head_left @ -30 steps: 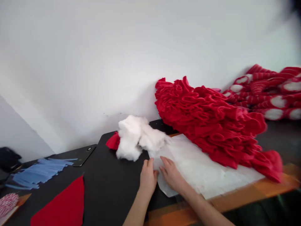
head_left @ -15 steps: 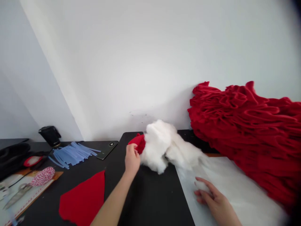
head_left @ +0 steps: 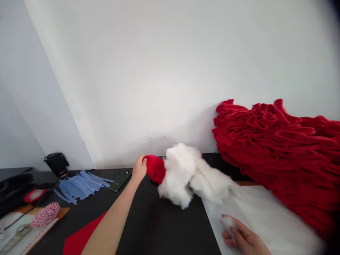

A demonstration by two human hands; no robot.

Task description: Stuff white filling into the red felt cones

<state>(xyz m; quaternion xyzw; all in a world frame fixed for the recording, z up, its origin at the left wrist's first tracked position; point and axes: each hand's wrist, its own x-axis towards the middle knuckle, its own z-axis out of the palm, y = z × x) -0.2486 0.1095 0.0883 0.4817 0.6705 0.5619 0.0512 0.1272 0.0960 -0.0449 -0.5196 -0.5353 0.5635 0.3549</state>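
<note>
Gripping red cloth [head_left: 156, 170] in left hand [head_left: 139, 169], white tuft [head_left: 227, 222] in right hand [head_left: 244, 236].

black cup [head_left: 56, 165] | blue strips [head_left: 81, 186] by dark phone [head_left: 120, 180] | red-white twine [head_left: 45, 214] by scissors [head_left: 18, 236]

The person's left forearm [head_left: 110, 223] is bare, a long, smooth shape, slim toward the wrist at the far end and broader at the near edge. The left hand [head_left: 139, 170] is ungloved, its fingers partly hidden. On the right, the right hand [head_left: 247, 238] is bare too, with slender, tapering fingers and a slightly blurred outline.
</note>
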